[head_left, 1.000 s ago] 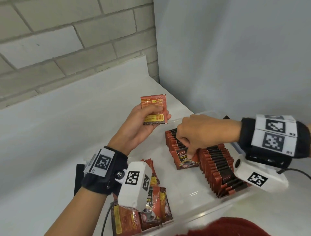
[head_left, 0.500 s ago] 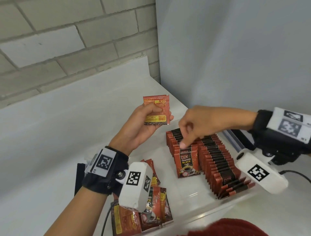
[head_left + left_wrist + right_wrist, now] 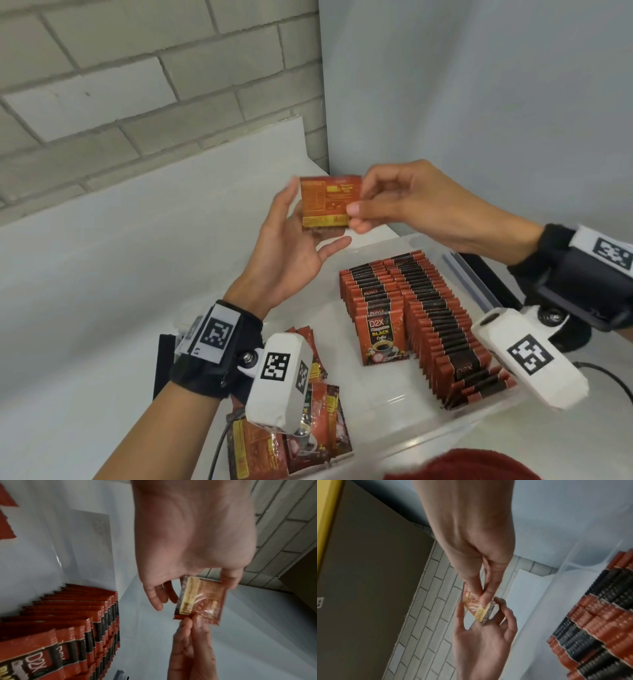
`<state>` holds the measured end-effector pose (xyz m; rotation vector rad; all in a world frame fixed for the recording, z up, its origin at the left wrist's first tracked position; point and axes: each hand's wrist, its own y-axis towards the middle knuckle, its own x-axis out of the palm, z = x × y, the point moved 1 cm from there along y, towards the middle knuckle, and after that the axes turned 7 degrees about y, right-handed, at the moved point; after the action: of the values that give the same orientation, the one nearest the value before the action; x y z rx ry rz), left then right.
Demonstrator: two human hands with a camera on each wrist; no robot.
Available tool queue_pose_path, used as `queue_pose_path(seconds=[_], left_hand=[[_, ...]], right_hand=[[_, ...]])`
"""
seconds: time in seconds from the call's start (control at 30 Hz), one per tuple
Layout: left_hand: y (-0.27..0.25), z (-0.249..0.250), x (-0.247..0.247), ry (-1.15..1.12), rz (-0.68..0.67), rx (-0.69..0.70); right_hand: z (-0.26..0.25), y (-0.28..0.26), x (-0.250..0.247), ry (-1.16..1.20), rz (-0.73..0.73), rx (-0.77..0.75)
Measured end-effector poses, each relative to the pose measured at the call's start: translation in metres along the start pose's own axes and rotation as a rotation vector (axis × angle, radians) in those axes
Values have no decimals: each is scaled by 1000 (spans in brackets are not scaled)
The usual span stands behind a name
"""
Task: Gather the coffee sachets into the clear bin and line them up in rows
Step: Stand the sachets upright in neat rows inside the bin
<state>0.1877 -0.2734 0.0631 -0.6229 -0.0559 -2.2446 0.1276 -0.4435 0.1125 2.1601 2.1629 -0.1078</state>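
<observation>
A white table (image 3: pixel 102 274) stands in a corner, with a grey brick wall (image 3: pixel 137 85) behind it and a plain pale wall (image 3: pixel 479 85) on the right. On the table sits the clear bin (image 3: pixel 394 394). Inside it stand two rows of red and black coffee sachets (image 3: pixel 442 325), packed close, one behind the other. The shorter left row has a sachet at the front that faces out and reads "D2X BLACK Coffee". A loose pile of sachets (image 3: pixel 308 435) lies flat at the near left, partly hidden behind the left wrist camera. Above the far end of the bin, both hands meet at one sachet (image 3: pixel 329 200), held up in the air with its back side showing. The left hand (image 3: pixel 291 253) is loose, palm up, with its fingers spread and its thumb at the sachet's left edge. The right hand (image 3: pixel 407 205) pinches the sachet's right edge between thumb and fingers.
</observation>
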Motion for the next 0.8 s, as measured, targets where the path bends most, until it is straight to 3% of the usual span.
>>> queue_pose_path(seconds=[0.1,0.3,0.43,0.5,0.6,0.7,0.8], left_hand=[[3,0,-2,-2,37,-41],[2,-3,1,188,51,1],[4,-3,-2,149,79,46],[4,-2,-2,153,103,76],[3,-2,-1,190,124,106],[3,-3,-1,196,138,90],[3,-3,-1,226,163,65]], right_hand=[[-3,-1,-5,-49,27,-101],[4,-5,-6,-228,-20,-114],[4,-6,-11,-144,15,-3],[2,-7,-13,43,8,128],[0,-12,-11,276,-172,314],[4,-16,-8,163,-242,341],[7,-13,-10,98,-115,299]])
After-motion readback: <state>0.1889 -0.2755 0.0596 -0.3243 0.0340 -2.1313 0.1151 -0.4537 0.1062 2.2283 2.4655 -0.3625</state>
